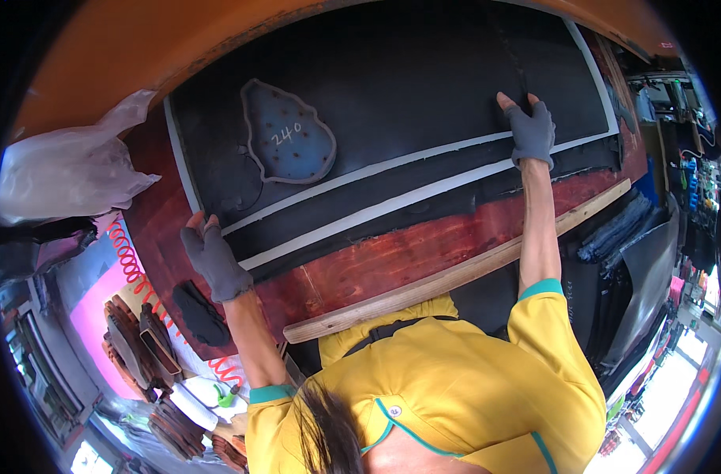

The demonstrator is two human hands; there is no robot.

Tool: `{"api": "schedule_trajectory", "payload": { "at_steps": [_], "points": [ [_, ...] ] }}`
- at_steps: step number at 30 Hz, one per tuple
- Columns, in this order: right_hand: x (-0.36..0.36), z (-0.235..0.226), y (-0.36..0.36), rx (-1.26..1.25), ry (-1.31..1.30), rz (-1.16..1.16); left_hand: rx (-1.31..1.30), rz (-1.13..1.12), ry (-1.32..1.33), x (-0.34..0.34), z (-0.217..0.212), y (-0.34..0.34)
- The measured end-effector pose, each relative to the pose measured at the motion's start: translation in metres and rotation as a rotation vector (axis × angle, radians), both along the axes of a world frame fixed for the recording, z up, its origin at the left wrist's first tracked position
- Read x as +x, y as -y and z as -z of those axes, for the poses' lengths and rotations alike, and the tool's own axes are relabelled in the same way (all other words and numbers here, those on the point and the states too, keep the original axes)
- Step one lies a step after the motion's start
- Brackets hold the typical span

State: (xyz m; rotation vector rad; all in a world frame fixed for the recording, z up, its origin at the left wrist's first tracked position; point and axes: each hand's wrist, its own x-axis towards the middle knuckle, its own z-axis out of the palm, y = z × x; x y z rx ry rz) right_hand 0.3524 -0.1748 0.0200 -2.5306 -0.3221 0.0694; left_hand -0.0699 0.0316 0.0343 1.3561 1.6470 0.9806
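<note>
Dark hair (329, 434), hands (218, 265) (532, 133) at sheet (424, 87), plastic bag (68, 175)

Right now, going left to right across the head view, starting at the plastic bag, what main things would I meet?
Clear plastic bag, gloved left hand, blue irregular-shaped cutting die, gloved right hand, grey draped sheet.
</note>
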Motion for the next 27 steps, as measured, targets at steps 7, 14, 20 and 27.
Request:
{"api": "schedule_trajectory", "payload": {
  "at_steps": [7, 14, 20, 27],
  "points": [
    [-0.005, 0.007, 0.012, 0.054, -0.053, 0.069, -0.031, -0.068, 0.014, -0.011, -0.002, 0.019],
    [-0.015, 0.012, 0.018, -0.003, 0.027, 0.055, 0.122, 0.001, -0.329, -0.013, 0.014, 0.027],
    [-0.061, -0.007, -0.005, -0.053, 0.584, -0.114, 0.230, 0.070, -0.099, -0.014, 0.014, 0.035],
    [-0.184, -0.020, -0.091, 0.183, 0.311, -1.077, 0.614, 0.352, -0.480, 0.031, -0.002, 0.052]
  ]
}}
